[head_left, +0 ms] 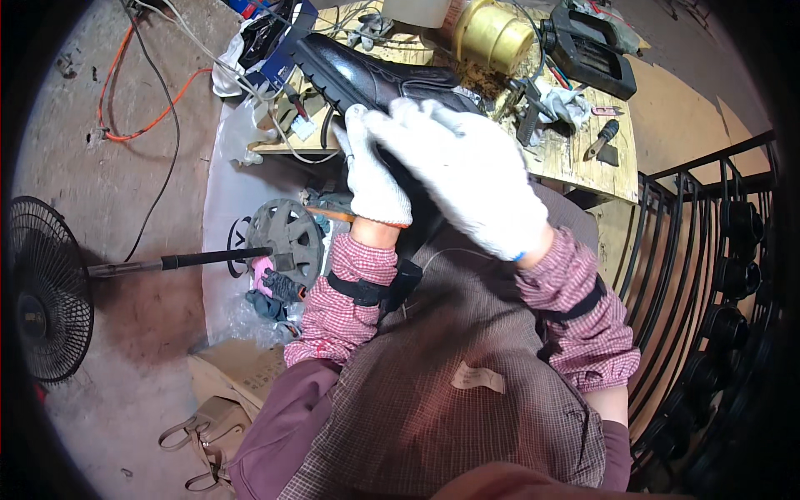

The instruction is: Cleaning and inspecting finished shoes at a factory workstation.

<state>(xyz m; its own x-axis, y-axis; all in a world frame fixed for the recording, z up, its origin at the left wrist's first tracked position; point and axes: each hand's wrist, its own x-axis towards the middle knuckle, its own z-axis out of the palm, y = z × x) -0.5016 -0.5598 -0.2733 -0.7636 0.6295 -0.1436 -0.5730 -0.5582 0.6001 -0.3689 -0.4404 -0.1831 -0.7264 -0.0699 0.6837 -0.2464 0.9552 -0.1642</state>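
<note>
A glossy black boot (358, 73) with a thick lugged sole lies tilted at the near edge of the wooden workbench, its toe toward the far left. My left hand (375, 179), in a white knit glove, grips the boot at its near side, by the sole; some fingers are hidden. Across the boot's near part lies my right hand (467, 171), also white-gloved, its fingers stretched out and slightly blurred. Both hands hide much of the boot's near end. Dark material shows between my wrists, but I cannot tell whether it belongs to the boot.
A yellow container (497, 37), a black tool case (590, 54), a brush (602, 139) and small snips (607, 111) sit on the workbench (575, 171). A black metal rack (692, 225) stands at right. At left are a fan (50, 292), a wheel cover (287, 237) and an orange cord (142, 133).
</note>
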